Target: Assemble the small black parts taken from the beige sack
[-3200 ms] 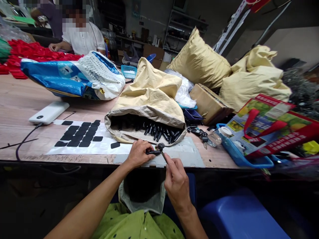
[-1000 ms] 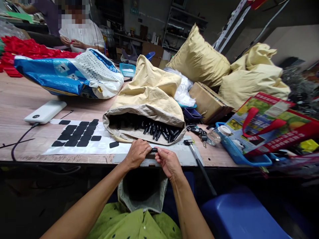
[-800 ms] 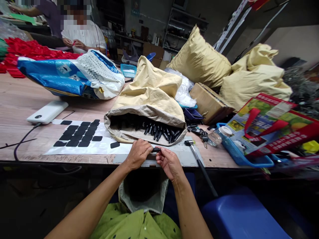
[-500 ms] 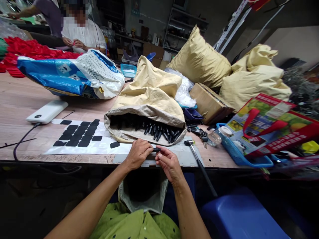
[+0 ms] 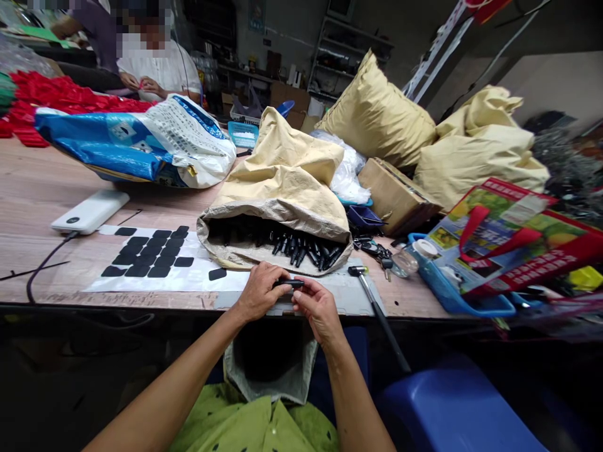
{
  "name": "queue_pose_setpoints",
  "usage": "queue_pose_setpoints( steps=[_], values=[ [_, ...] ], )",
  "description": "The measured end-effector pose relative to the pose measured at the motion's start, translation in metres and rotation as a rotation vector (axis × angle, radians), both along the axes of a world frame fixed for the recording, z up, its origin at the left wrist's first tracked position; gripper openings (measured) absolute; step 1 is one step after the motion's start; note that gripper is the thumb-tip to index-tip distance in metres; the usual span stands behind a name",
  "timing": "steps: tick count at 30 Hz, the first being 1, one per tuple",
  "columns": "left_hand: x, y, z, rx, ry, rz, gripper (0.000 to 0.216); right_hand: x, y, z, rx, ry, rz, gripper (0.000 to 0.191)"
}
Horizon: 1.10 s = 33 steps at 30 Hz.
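Note:
Between my two hands, at the table's front edge, is a slim black pen-shaped piece (image 5: 291,284) lying sideways. My left hand (image 5: 264,289) grips its left part, thumb along it. The fingertips of my right hand (image 5: 316,304) pinch its right end. Just beyond lies a beige cloth sack (image 5: 282,169) with its mouth towards me, and many similar black pieces (image 5: 296,247) show inside. Below my hands an open grey-lined bag (image 5: 271,383) hangs at my lap, its inside dark.
Left on the table are black rounded patches (image 5: 149,251) on white paper, a white power bank (image 5: 90,212) and a blue-white sack (image 5: 132,141). A hammer (image 5: 374,301) overhangs the front edge at right, near a blue basket (image 5: 452,295). Another person (image 5: 157,69) sits across the table.
More of the black piece now shows between my hands, with my left thumb stretched along it. Both hands stay in nearly the same place.

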<state>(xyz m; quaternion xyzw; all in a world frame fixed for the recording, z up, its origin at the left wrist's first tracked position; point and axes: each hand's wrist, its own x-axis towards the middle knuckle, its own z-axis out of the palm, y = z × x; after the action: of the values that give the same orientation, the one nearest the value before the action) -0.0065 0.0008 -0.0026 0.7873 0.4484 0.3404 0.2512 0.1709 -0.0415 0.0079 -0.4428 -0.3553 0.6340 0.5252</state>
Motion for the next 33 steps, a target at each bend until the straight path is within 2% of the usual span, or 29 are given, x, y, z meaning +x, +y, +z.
queue_pose_setpoints(
  steps=[12,17,22,28,33],
  values=[
    [0.0,0.001,-0.003,0.027,-0.033,0.021,0.013,-0.004,0.006,-0.003,0.108,-0.236,-0.011,0.049],
    [0.001,-0.001,-0.002,0.049,-0.029,0.016,0.014,-0.004,0.007,-0.009,0.2,-0.394,0.008,0.038],
    [0.002,-0.005,0.002,0.096,0.056,0.026,0.017,-0.001,0.006,-0.01,0.224,-0.524,0.027,0.034],
    [0.004,-0.008,0.004,0.139,0.143,0.013,0.018,0.011,0.008,0.006,0.548,-0.973,0.022,0.018],
    [0.004,-0.008,0.002,0.162,0.167,-0.004,0.017,0.015,0.008,0.012,0.684,-1.161,0.114,0.016]
  ],
)
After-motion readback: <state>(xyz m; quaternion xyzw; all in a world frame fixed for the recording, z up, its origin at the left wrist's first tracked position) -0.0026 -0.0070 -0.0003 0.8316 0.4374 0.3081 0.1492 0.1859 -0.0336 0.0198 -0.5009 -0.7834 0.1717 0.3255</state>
